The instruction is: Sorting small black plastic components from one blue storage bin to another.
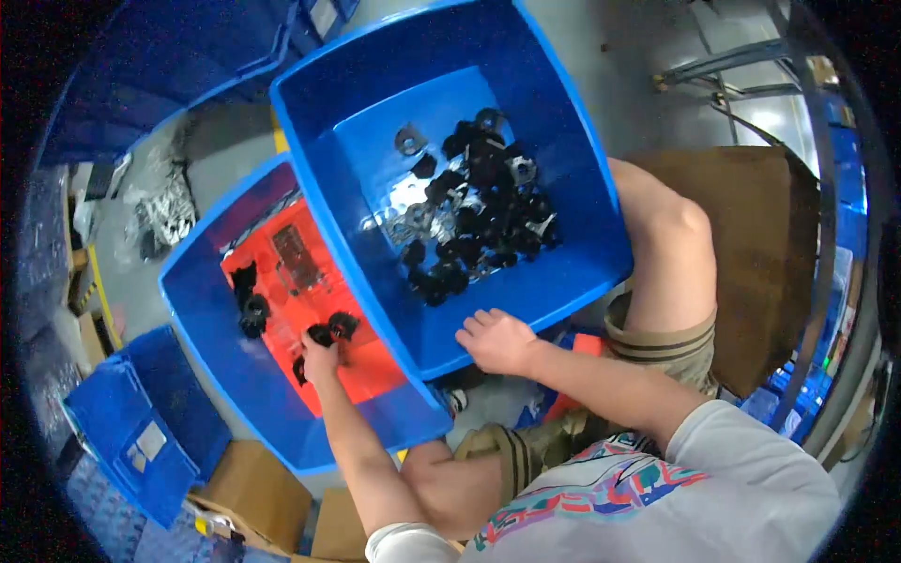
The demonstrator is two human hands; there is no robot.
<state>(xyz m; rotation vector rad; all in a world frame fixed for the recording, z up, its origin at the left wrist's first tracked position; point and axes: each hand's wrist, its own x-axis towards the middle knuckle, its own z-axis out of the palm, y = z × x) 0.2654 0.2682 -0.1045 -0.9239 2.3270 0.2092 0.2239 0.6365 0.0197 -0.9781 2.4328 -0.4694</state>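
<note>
From the head camera, the left hand [320,359] reaches into the lower blue bin [221,361], fingers closed on a black ring-shaped part [333,328] above the red sheet [310,300] lining its bottom. The right hand [496,340] clasps the near rim of the upper blue bin [582,188], which is tilted over the lower bin's right edge. Black and silvery parts [474,202] are piled in its middle.

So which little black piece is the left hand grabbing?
Find the lower blue bin, the one lined with an orange sheet, below and left of the tilted bin full of parts. The left hand reaches onto that sheet, its fingertips on a black ring-shaped part. The other black parts lie further left, untouched.
</note>
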